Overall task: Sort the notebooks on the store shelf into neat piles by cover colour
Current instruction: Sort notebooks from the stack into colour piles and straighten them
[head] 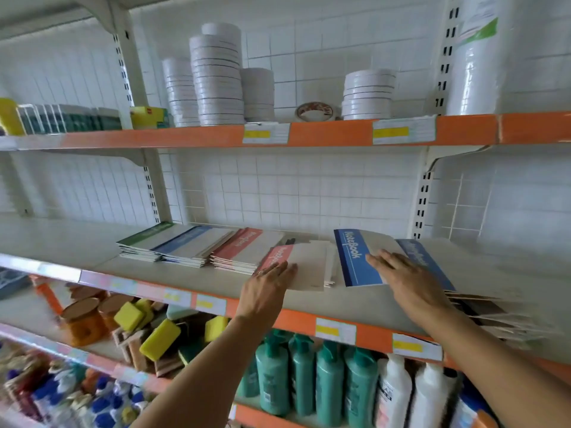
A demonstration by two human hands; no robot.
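Head view. A middle shelf (191, 282) with an orange front edge is seen, on which notebooks are laid out. At the far left of the row, three neat piles are found side by side: a green-spined pile (140, 244), a blue-spined pile (188, 247) just right of it, and a red-spined pile (239, 250) touching that one.

Just right of the red-spined pile, a loose red-spined notebook (304, 264) is seen lying on a small stack, overlapping the pile's near right corner. The left hand (268, 282) is laid on its near left corner, fingers extended and flat; nothing is gripped. A ring is noted on one finger.

Further right, a blue notebook (360, 257) marked "NoteBook" is seen lying on the shelf. The right hand (404, 276) is pressed on its right part, fingers straight and slightly spread, with nothing clasped. A second blue notebook (421, 257) is partly hidden behind that hand. To the near right, a disordered fan of notebooks (494, 313) is recorded, overhanging the shelf edge; cover colours cannot be told there.

On the upper shelf, stacked white tape rolls (216, 78) are noted. Below, teal bottles (309, 375) and yellow sponges (159, 339) are seen.
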